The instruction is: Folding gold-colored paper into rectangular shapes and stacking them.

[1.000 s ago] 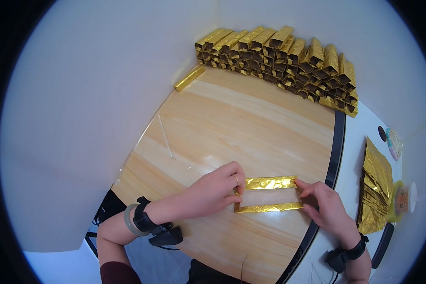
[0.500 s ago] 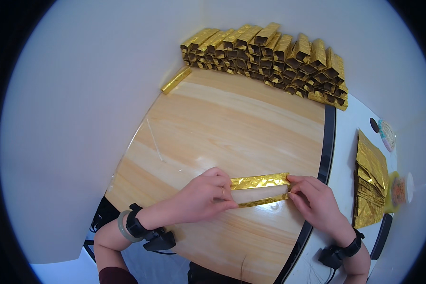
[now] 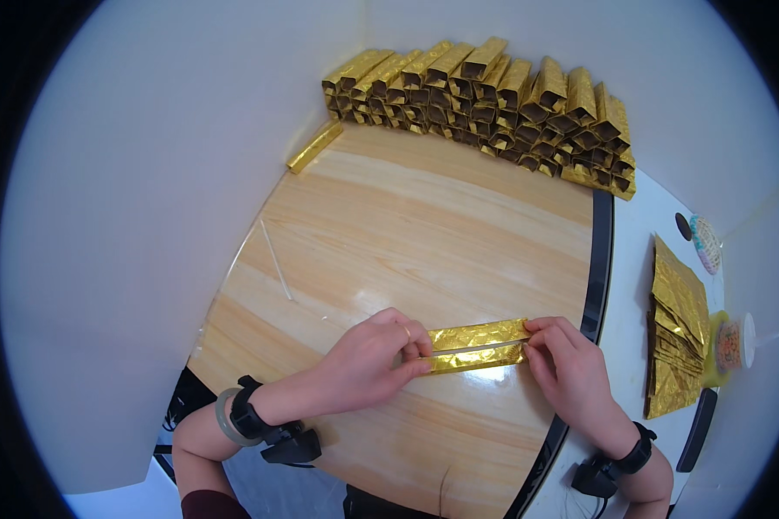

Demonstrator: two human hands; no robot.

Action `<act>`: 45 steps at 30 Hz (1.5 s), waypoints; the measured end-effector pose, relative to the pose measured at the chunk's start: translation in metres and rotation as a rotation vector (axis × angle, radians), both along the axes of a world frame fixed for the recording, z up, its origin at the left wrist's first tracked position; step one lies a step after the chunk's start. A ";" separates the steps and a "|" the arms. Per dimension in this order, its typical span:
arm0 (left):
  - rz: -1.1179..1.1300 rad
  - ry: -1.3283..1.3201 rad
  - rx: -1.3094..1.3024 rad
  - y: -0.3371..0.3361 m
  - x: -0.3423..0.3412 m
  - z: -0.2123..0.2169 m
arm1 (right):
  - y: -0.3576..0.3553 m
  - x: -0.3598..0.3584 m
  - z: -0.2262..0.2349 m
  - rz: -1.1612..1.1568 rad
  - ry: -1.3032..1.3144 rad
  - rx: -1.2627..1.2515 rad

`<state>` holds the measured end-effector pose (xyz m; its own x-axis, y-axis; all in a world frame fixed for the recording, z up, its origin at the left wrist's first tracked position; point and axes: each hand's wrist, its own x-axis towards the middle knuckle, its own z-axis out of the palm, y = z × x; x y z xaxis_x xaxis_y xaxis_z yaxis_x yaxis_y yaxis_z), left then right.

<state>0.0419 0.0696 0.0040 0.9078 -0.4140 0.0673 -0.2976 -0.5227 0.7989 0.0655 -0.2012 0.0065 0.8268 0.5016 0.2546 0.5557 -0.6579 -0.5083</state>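
Nearest the body, below the hands: a black strap with a dark block (image 3: pixel 292 444) on the left wrist, a pale bangle (image 3: pixel 225 417) just behind it; a second black strap (image 3: pixel 637 458) on the right wrist. Left hand (image 3: pixel 378 356) — fingers curled, thumb and fingertips pinching the left end of a gold foil piece (image 3: pixel 478 334). Right hand (image 3: pixel 567 363) pinches the right end between thumb and fingers. The piece lies lengthwise between the hands, low over the wood-grain counter (image 3: pixel 424 233), its two long gold flaps nearly meeting, a narrow pale slit between them. To the right of the right hand, on a white surface (image 3: pixel 635 233), a pile of flat gold sheets (image 3: pixel 679 333); just beyond its right edge, a tub of small orange bits (image 3: pixel 730 343). Ahead and left of the left hand, a thin white stick (image 3: pixel 277 261). Farther out the same way, one gold tube (image 3: pixel 315 147) by the wall. Farthest, ahead of both hands — a stack of gold boxes (image 3: pixel 485 95), dark ends facing the hands.
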 end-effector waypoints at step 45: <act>-0.212 -0.253 0.121 0.003 0.029 -0.006 | 0.007 -0.015 0.008 0.492 -0.051 -0.499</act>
